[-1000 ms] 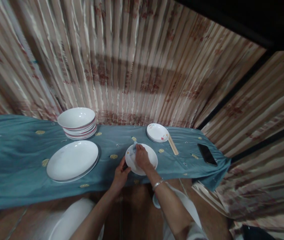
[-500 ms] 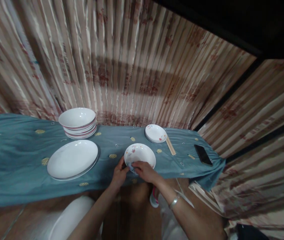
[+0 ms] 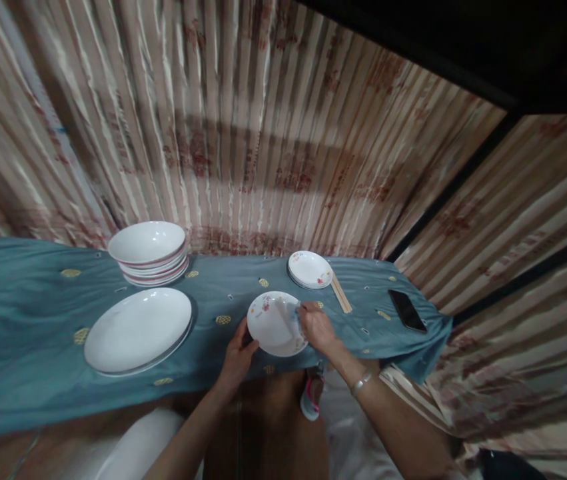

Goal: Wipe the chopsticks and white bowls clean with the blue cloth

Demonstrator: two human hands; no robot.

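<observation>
A white plate [image 3: 273, 327] with small flower prints on its rim is at the near edge of the cloth-covered table. My left hand [image 3: 238, 353] grips its left rim, thumb over the edge. At the right rim is my right hand [image 3: 317, 327], its fingers closed on a small bluish cloth [image 3: 297, 312] against the plate's inner surface. Most of the cloth is hidden by the fingers. Just behind lies a short stack of smaller flower-printed plates [image 3: 310, 270], with wooden chopsticks [image 3: 341, 295] beside it.
Stacked white bowls [image 3: 147, 248] with red bands stand at the back left. In front of them lie large oval plates [image 3: 138, 330], one upon another. A black phone [image 3: 407, 311] rests near the right end of the teal tablecloth [image 3: 233, 283]. A pleated curtain [image 3: 243, 133] hangs behind.
My right hand with the cloth has moved from the plate's near side round to its right rim. My left hand keeps hold of the left rim. The view has shifted slightly.
</observation>
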